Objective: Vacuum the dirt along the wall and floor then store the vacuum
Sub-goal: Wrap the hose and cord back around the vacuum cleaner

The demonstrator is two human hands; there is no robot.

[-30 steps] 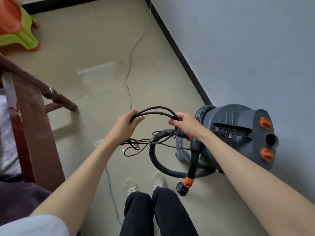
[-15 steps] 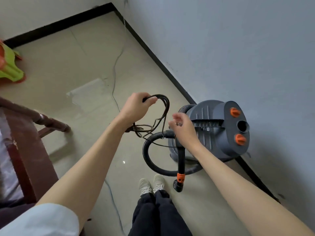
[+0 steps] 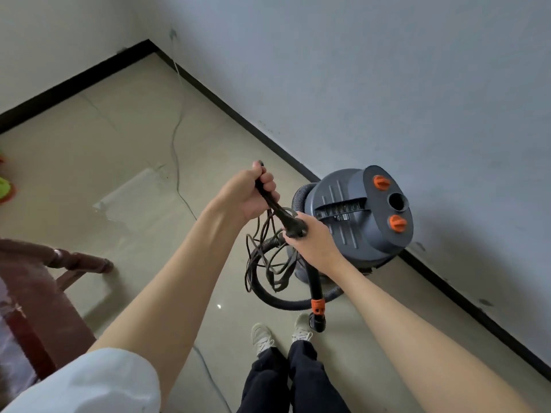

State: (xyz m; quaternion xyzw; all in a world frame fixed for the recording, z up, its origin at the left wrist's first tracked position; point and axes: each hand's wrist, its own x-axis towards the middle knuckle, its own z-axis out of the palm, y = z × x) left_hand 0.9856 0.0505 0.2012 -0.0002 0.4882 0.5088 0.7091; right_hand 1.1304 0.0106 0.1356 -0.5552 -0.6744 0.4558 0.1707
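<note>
The grey vacuum point(image 3: 354, 222) is stood on the beige floor point(image 3: 89, 162), against the black skirting of the wall point(image 3: 387, 84), at about 3 o'clock from the hands. Its ribbed hose point(image 3: 286, 304) is looped on the floor at 6 o'clock from the canister, ending in an orange-collared nozzle point(image 3: 317, 311) just in front of the shoes point(image 3: 262, 338).

A bunched black power cord point(image 3: 277, 208) is held taut between both hands. The left hand point(image 3: 253, 193) is wrapped in a fist around the upper end of the bundle. The right hand point(image 3: 311, 238) is curled around the lower end. Loose cord loops hang beneath. A dark wooden chair point(image 3: 38, 281) is seen at 9 o'clock.
</note>
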